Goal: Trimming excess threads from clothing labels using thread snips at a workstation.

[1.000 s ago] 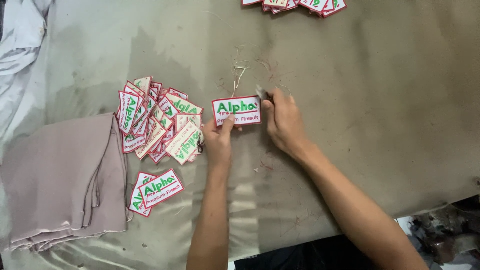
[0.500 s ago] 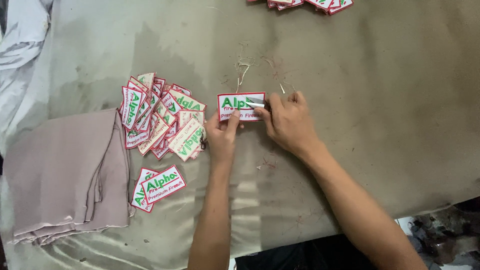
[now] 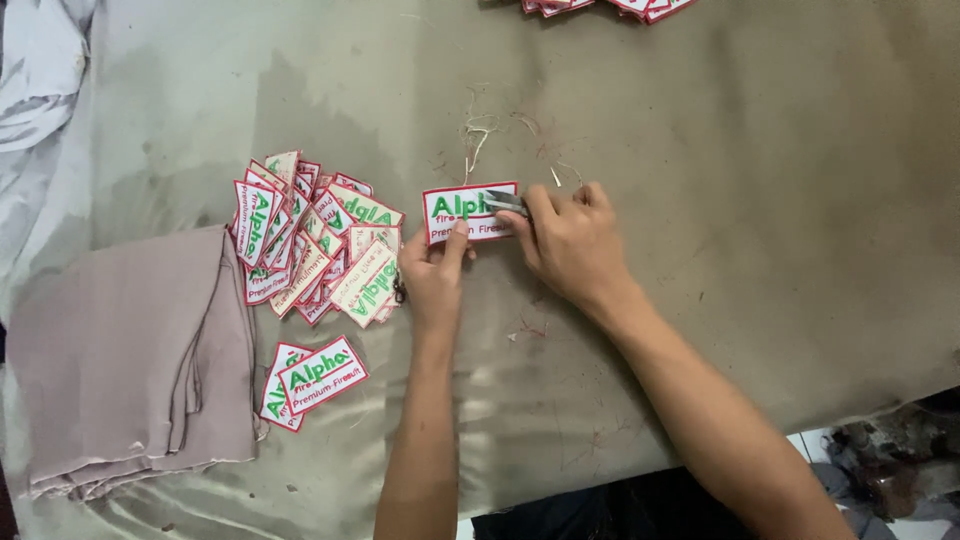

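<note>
My left hand (image 3: 432, 272) pinches the patch (image 3: 462, 210) by its lower edge. My right hand (image 3: 570, 240), knuckles up, grips snips (image 3: 506, 203) on the patch.

Greyish cloth-covered table (image 3: 760, 230) with heaped embroidered patches (image 3: 315, 250), folded beige fabric (image 3: 120, 360), probably thread scraps (image 3: 478, 135).

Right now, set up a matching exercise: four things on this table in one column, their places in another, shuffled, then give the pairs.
1. folded beige cloth
2. white embroidered patch with red border
3. small metal thread snips
4. loose heap of patches

A. in the right hand
B. far left of the table
C. pinned by the left hand
D. between cloth and left hand

Pairs: 1-B, 2-C, 3-A, 4-D
</note>
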